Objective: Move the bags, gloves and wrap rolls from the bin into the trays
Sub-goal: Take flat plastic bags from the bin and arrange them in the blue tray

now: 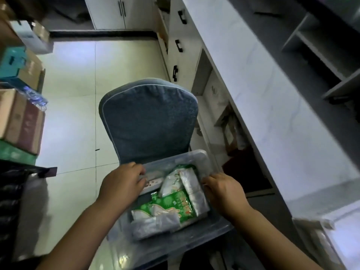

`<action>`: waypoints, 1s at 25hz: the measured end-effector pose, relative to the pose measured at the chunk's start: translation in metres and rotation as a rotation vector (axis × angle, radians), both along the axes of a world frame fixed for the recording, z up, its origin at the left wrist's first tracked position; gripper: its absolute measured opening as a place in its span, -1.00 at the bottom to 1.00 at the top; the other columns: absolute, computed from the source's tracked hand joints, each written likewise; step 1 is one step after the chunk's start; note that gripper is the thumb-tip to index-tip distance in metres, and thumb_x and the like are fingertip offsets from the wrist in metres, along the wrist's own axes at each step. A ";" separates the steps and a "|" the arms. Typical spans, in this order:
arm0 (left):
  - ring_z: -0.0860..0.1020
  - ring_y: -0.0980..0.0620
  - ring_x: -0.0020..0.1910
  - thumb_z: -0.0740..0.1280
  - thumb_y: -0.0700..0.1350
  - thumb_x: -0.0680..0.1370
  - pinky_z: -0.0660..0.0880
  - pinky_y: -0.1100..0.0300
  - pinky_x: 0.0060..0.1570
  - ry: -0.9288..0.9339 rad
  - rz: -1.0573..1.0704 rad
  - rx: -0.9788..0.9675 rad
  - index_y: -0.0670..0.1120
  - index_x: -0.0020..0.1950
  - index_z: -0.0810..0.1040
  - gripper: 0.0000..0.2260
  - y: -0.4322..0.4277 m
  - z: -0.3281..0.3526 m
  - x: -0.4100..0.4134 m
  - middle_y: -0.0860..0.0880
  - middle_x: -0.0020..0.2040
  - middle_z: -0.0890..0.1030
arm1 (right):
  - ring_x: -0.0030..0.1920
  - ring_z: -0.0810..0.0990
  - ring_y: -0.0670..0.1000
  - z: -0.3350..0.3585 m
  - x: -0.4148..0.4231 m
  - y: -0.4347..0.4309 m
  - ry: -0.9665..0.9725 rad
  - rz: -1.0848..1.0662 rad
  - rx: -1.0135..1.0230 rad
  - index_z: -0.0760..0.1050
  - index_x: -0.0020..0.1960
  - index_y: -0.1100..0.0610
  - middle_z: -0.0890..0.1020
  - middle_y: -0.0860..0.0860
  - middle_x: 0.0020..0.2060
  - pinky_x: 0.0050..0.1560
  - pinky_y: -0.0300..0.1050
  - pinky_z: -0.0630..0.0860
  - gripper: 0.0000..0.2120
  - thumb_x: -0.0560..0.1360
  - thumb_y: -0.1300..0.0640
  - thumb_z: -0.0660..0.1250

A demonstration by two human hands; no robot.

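A clear plastic bin (196, 155) rests on the seat of a blue padded chair (150, 121). Inside lie a green glove pack (175, 206), a white printed pack (171, 184), clear bag bundles (194, 191) and a grey wrapped bundle (155, 224). My left hand (122, 182) curls over the bin's left rim, fingers closed on the edge. My right hand (224, 190) grips the right rim next to the clear bags. No trays are in view.
A white counter (272, 114) with open shelves and drawers runs along the right. Stacked cardboard boxes (21, 121) stand at the left. Pale floor tiles (74, 94) lie between the boxes and the chair.
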State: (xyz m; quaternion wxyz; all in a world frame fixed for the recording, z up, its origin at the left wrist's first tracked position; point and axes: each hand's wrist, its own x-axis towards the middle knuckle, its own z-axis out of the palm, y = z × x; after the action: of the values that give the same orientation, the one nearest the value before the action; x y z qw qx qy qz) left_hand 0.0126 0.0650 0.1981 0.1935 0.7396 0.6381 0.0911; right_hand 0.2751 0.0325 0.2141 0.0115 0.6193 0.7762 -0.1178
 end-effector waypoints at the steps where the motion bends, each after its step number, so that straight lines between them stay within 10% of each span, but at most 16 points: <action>1: 0.56 -0.07 -0.05 0.34 -0.04 0.46 0.41 0.13 -0.23 -0.005 0.004 -0.024 -0.01 0.00 0.59 -0.85 -0.001 -0.008 -0.007 0.00 -0.02 0.62 | -0.27 0.61 0.22 -0.014 -0.005 0.000 0.014 -0.022 -0.050 0.63 -0.18 0.13 0.65 0.13 -0.32 -0.38 0.01 0.54 -0.93 0.38 0.22 0.37; 7: 0.56 -0.03 -0.04 0.32 -0.01 0.46 0.38 0.18 -0.25 0.027 -0.012 -0.195 0.05 -0.01 0.57 -0.87 -0.009 -0.068 -0.016 0.02 -0.02 0.63 | 0.08 0.56 0.16 -0.123 -0.013 -0.006 0.023 -0.061 -0.417 0.56 0.10 0.05 0.64 0.08 0.06 -0.06 -0.03 0.49 -0.76 0.48 0.12 0.22; 21: 0.58 0.02 -0.05 0.23 0.00 0.53 0.41 0.21 -0.20 0.129 0.084 -0.356 0.08 0.10 0.55 -0.81 -0.057 -0.181 -0.040 0.05 0.04 0.65 | 0.18 0.45 0.18 -0.322 -0.083 -0.012 -0.257 0.236 -0.560 0.43 0.18 0.19 0.52 0.16 0.16 0.13 0.00 0.40 -0.70 0.45 0.17 0.27; 25: 0.58 0.04 0.02 0.24 0.01 0.53 0.38 0.24 -0.17 0.130 0.118 -0.394 0.10 0.16 0.53 -0.78 -0.065 -0.187 -0.037 0.07 0.11 0.63 | 0.08 0.57 0.20 -0.312 -0.082 -0.010 -0.079 0.186 -0.661 0.48 0.09 0.14 0.61 0.14 0.06 0.01 -0.04 0.49 -0.76 0.43 0.13 0.27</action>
State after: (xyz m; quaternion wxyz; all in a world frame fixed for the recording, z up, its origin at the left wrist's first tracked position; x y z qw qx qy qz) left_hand -0.0239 0.0005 0.0106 0.2871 0.6533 0.6969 -0.0724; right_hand 0.1934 0.0223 -0.0983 0.2523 0.5126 0.7483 -0.3370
